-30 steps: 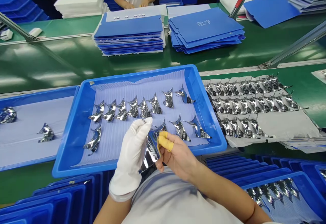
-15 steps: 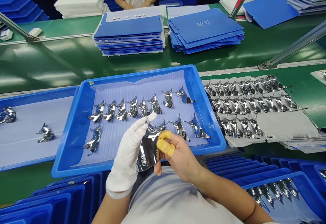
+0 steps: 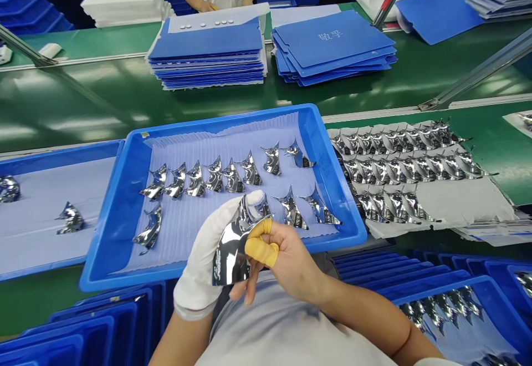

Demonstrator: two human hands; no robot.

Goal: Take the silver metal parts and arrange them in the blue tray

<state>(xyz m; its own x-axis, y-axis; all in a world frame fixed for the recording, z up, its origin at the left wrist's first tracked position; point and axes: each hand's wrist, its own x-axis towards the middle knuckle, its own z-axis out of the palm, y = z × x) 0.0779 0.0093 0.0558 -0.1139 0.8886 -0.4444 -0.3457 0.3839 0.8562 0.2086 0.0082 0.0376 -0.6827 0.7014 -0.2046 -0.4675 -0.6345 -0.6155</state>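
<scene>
Chrome part (image 3: pixel 230 250) being pinched just before blue tray (image 3: pixel 112 227), long axis pointing up toward it. Gloved left hand (image 3: pixel 204 263) gripping its left edge, right hand (image 3: pixel 291 259) gripping the right.

Chrome piece (image 3: pixel 228 250) partly behind right hand (image 3: pixel 287 260)

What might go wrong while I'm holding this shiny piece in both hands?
The shiny piece is held by fingertips of the gloved left hand and right hand, so it might slip. The right hand is mostly bare and may smudge the mirror finish. A drop could knock the pieces lined up in the blue tray.
</scene>
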